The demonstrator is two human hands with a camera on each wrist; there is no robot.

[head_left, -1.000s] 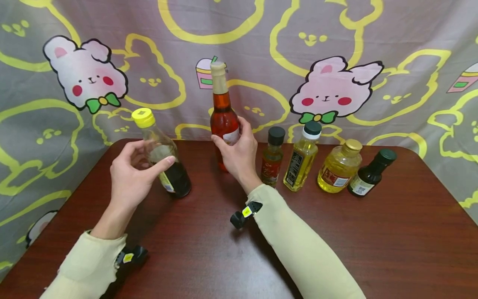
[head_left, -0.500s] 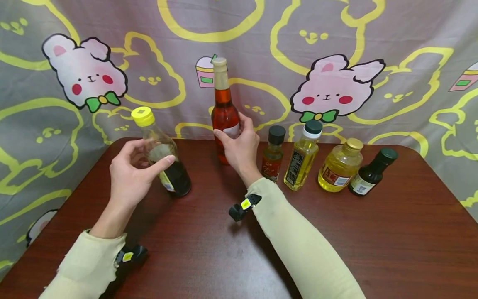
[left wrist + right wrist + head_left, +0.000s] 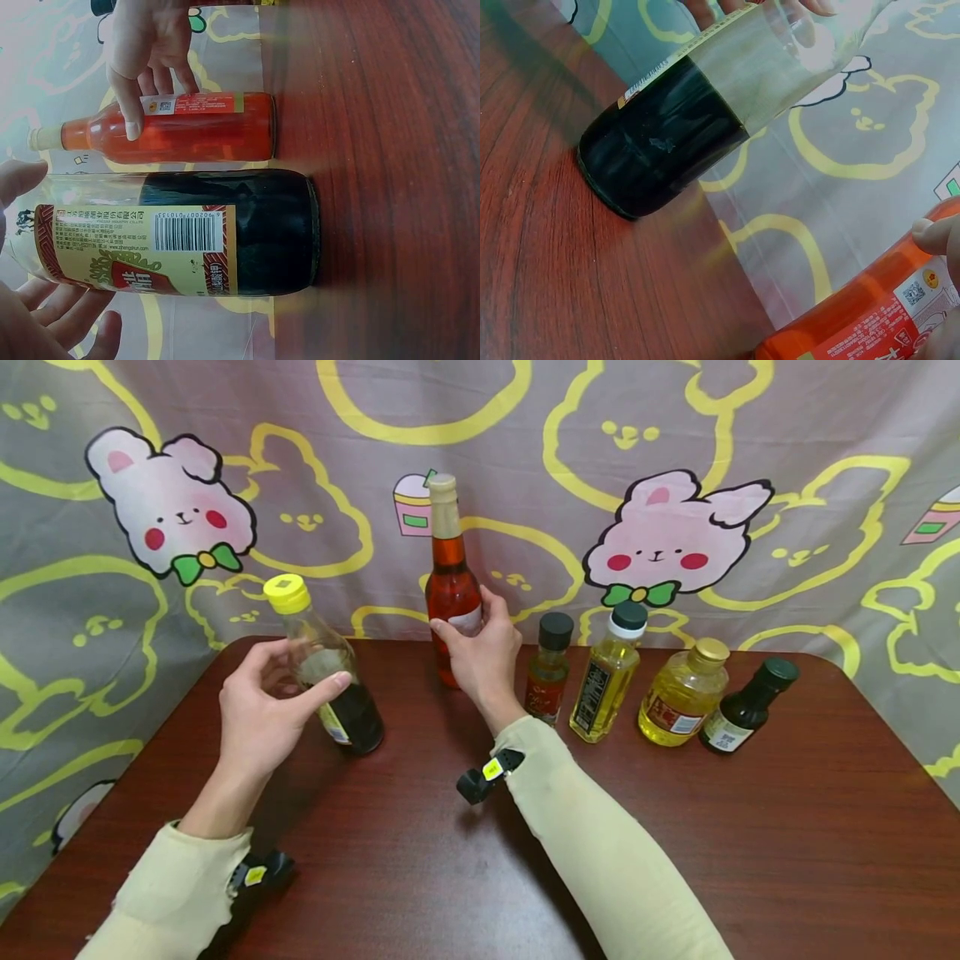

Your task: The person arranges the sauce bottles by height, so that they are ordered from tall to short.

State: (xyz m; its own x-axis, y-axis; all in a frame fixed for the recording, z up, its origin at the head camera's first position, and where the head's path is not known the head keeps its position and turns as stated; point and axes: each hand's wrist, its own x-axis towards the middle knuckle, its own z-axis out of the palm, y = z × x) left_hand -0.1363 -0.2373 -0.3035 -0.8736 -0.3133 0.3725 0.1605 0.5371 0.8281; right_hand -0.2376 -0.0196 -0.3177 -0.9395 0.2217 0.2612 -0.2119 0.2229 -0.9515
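Note:
My left hand (image 3: 266,710) holds a bottle of dark vinegar (image 3: 358,714) by its upper body, thumb in front and fingers on the far side. The bottle has a yellow cap (image 3: 287,593) and stands on the table; its label (image 3: 142,251) with a barcode faces the left wrist view. Further back, my right hand (image 3: 483,652) grips a bottle of red liquid (image 3: 453,589) around its middle. That bottle stands upright with a pale wrapped neck, and the hand hides part of its label. In the right wrist view, both the dark bottle (image 3: 660,135) and the red bottle (image 3: 870,292) show.
Right of my right hand, a row holds a small black-capped bottle (image 3: 550,672), a square oil bottle (image 3: 606,681), a round gold-capped oil bottle (image 3: 682,693) and a small dark green-capped bottle (image 3: 742,714). A patterned curtain (image 3: 487,410) hangs behind the brown table (image 3: 420,860).
My right hand has shifted the red bottle slightly back and to the right, most of it in the first half second. The left hand and the vinegar bottle stay in place.

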